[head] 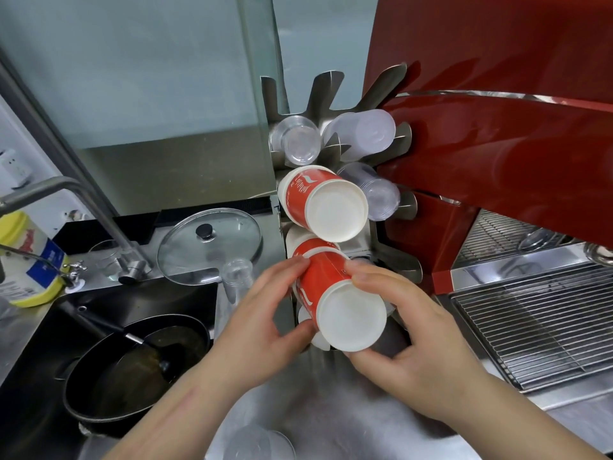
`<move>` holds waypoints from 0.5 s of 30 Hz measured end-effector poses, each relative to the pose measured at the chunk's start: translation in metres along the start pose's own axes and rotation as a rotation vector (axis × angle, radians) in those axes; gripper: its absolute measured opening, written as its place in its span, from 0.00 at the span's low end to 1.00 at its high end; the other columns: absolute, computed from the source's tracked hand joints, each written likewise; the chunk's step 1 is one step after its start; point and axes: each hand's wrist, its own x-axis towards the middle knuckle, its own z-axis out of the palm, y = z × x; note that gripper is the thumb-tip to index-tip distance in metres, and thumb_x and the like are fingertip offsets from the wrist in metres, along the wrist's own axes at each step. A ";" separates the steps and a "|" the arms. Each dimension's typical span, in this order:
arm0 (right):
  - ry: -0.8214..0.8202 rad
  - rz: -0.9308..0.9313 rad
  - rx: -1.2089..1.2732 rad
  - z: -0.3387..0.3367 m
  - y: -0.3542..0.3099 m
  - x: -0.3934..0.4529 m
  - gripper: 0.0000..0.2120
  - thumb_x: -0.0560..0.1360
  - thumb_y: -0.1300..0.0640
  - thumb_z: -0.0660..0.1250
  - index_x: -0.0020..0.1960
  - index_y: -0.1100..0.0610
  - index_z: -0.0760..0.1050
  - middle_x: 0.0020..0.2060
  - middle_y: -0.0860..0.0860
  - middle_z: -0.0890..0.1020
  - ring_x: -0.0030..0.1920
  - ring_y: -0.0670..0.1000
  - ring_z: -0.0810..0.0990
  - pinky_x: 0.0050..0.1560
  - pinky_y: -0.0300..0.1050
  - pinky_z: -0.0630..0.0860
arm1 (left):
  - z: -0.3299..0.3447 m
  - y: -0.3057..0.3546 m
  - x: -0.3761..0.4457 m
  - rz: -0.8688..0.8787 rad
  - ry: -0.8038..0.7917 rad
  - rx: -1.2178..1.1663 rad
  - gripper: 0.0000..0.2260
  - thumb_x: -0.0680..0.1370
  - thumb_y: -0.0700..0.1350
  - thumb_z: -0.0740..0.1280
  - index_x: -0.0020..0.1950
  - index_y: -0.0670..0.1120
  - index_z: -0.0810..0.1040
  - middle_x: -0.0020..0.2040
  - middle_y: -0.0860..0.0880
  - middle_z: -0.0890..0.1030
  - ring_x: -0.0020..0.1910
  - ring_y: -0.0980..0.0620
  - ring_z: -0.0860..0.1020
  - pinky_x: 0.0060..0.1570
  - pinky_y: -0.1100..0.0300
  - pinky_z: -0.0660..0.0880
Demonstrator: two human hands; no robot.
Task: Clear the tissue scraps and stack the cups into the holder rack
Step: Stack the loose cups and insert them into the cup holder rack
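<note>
A steel holder rack (pixel 326 91) with forked arms stands against the red machine. Its upper slots hold clear plastic cups (pixel 297 141), a frosted stack (pixel 363 132) and another clear stack (pixel 378 194). A red-and-white paper cup stack (pixel 326 202) lies in a middle slot, base toward me. Below it, both hands hold a second red-and-white paper cup stack (pixel 341 300) at the rack. My left hand (pixel 262 323) grips its left side with fingers on top and thumb beneath. My right hand (pixel 411 330) curls round its right side. No tissue scraps are visible.
A red espresso machine (pixel 497 127) with a wire drip grate (pixel 537 323) fills the right. At left a sink holds a black pan (pixel 132 366). A glass lid (pixel 209 244), a faucet (pixel 83 207), a clear cup (pixel 237 277) and a yellow-lidded container (pixel 28 260) are around it.
</note>
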 end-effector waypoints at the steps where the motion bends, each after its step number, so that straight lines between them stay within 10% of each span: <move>1: -0.001 0.000 -0.002 0.001 0.002 0.001 0.29 0.65 0.56 0.73 0.64 0.46 0.68 0.68 0.39 0.72 0.67 0.44 0.72 0.64 0.39 0.70 | 0.001 -0.001 0.001 -0.006 -0.001 0.006 0.34 0.71 0.44 0.76 0.74 0.54 0.66 0.72 0.57 0.68 0.72 0.63 0.63 0.69 0.57 0.68; 15: -0.036 0.007 -0.106 0.016 0.030 -0.006 0.33 0.63 0.64 0.78 0.63 0.50 0.70 0.64 0.50 0.72 0.66 0.47 0.72 0.65 0.41 0.70 | 0.013 -0.019 0.002 0.020 0.006 0.010 0.33 0.71 0.45 0.73 0.75 0.46 0.66 0.75 0.51 0.66 0.75 0.58 0.63 0.71 0.57 0.64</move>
